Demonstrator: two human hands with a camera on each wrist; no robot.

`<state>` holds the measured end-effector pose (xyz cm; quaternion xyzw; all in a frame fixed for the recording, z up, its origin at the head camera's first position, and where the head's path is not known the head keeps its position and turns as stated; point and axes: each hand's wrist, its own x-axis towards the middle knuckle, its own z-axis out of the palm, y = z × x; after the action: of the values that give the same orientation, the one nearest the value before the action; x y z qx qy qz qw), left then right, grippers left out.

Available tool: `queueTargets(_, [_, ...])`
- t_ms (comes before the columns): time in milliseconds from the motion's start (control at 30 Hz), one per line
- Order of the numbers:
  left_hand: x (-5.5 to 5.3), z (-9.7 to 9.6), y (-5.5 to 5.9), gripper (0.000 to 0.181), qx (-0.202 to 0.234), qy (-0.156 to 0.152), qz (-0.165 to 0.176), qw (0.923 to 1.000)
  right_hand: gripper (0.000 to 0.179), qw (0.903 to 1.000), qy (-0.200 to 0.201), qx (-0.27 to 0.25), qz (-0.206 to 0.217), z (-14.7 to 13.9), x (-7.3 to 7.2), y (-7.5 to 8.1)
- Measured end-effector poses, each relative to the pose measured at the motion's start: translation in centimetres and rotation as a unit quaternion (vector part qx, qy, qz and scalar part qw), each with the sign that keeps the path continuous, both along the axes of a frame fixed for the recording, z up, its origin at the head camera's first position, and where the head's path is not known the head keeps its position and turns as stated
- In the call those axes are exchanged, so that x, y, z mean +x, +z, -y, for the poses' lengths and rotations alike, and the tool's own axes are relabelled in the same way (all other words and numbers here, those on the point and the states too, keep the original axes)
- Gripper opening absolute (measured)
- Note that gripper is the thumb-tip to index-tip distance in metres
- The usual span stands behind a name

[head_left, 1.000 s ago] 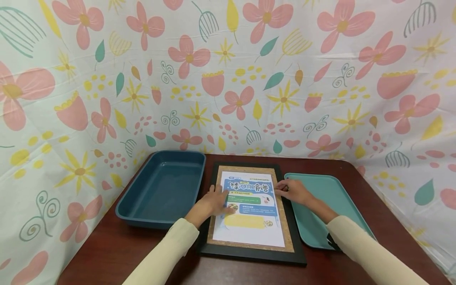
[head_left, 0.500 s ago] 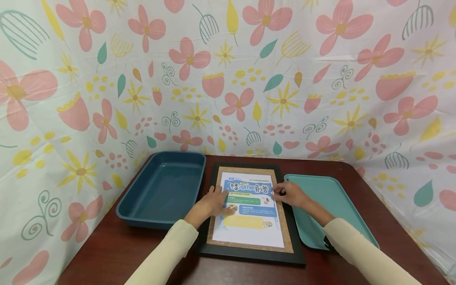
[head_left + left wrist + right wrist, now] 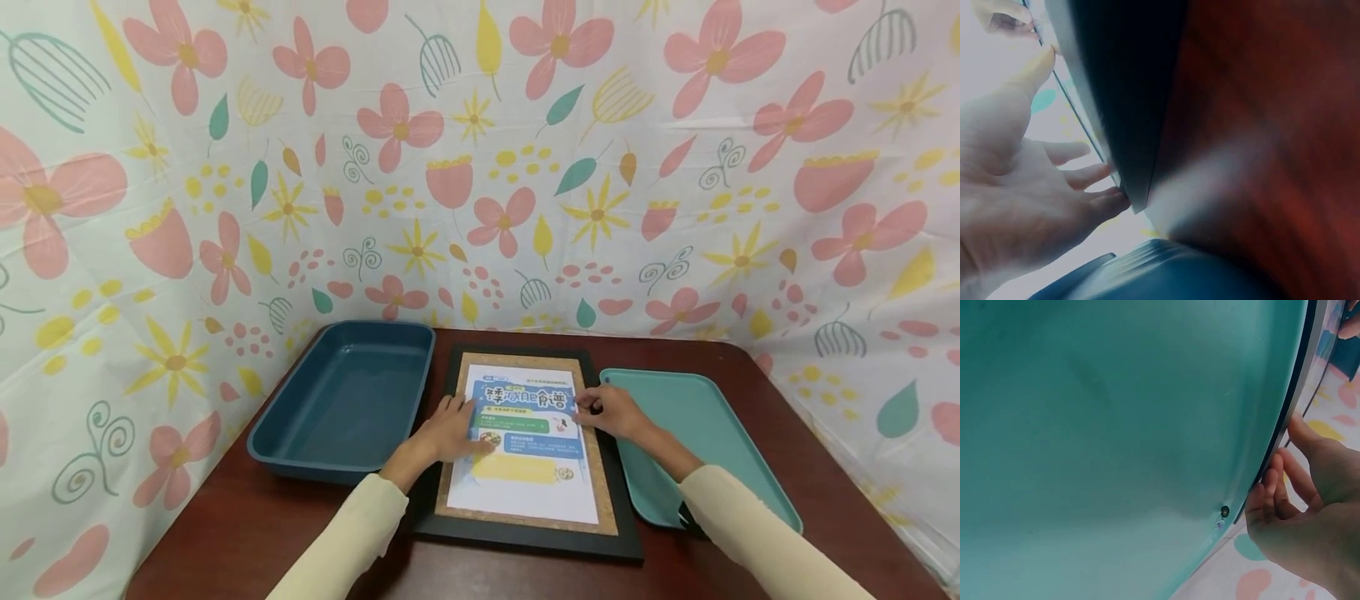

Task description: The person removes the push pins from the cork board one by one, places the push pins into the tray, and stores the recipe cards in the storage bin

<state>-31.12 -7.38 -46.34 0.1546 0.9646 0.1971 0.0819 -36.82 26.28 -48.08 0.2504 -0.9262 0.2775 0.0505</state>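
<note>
A printed poster [image 3: 525, 497] with blue, green and yellow blocks lies on a cork board [image 3: 607, 512] in a black frame. My left hand [image 3: 447, 429] rests on the poster's left edge, fingers spread and thumb out over the print. At the upper right edge is my right hand [image 3: 615, 411], thumb and forefinger brought together in a ring shape with the tips on the paper's border. Anything between those tips is hidden, so I cannot tell what it holds. In the right wrist view the right thumb [image 3: 1300, 431] meets the board's edge, other fingers bent below.
A deep blue tub [image 3: 337, 400] stands left of the board. On the right, a flat teal tray [image 3: 701, 417] lies partly under the right forearm. A small dark round piece [image 3: 1225, 511] sits at the tray's corner. Behind the brown table [image 3: 217, 533] hangs a flowered cloth [image 3: 450, 242].
The right thumb and forefinger have come slightly lower and further onto the poster's edge, their ring shape wider. My left hand has stayed nearly in place on the paper.
</note>
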Motion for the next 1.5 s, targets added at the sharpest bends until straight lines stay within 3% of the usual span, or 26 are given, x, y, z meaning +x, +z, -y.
queueTargets(200, [0.5,0.3,-0.1,0.088,0.052,0.030,-0.009,0.9981,0.033,1.0000,-0.005,-0.002,0.008,0.3,0.1,0.1])
queueTargets(367, [0.8,0.9,-0.1,0.082,0.105,0.065,0.003,0.9923,0.033,1.0000,-0.002,0.006,0.007,0.5,0.0,0.5])
queueTargets(600, [1.0,1.3,-0.5,0.077,0.154,0.080,0.002,0.9849,0.035,0.9997,-0.005,0.018,0.014,0.5,0.0,0.7])
queueTargets(767, [1.0,1.3,-1.0,0.072,0.209,0.098,0.005,0.9730,0.034,0.9996,-0.010,0.012,0.022,0.6,0.1,0.7])
queueTargets(1033, [0.5,0.7,-1.3,0.072,0.287,0.161,0.026,0.9438,0.034,0.9994,-0.021,0.016,0.021,0.5,0.0,0.6])
queueTargets(1133, [0.4,0.4,-1.4,0.073,0.303,0.172,0.025,0.9371,0.035,0.9993,-0.024,0.016,0.023,0.6,0.1,0.6])
queueTargets(1500, [0.7,-0.2,-1.0,0.081,0.298,0.143,-0.024,0.9435,0.033,0.9994,-0.020,0.008,0.027,0.7,0.4,0.7])
